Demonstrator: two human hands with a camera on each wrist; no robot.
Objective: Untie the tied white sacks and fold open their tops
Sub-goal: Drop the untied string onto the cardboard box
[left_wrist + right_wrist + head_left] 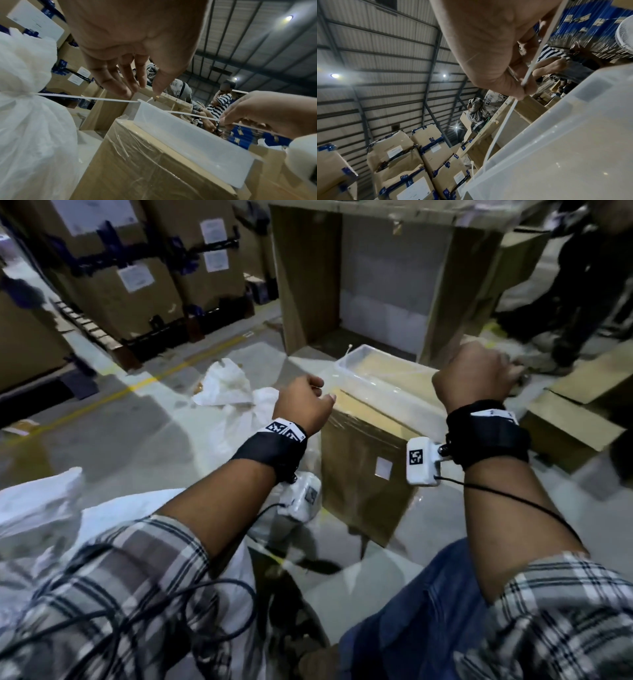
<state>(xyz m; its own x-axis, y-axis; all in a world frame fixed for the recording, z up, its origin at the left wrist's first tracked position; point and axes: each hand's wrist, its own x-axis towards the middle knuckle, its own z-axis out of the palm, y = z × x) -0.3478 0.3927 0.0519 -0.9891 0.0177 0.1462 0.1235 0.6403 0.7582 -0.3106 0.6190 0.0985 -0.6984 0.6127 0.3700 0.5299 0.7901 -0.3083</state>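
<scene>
A white sack stands left of my left hand in the left wrist view. Its neck is cinched by a white zip tie whose tail sticks out to the right. My left hand hovers above that tail, fingers loosely extended and holding nothing. My right hand pinches a loose white zip tie between thumb and finger, over the clear plastic bin. In the head view both hands, left and right, are raised over the bin; the right fingertips are hidden.
The bin sits on a film-wrapped cardboard box. More white sacks lie on the floor at the left and by my left elbow. Tall cartons stand behind, pallet boxes at the far left. Another person stands at the upper right.
</scene>
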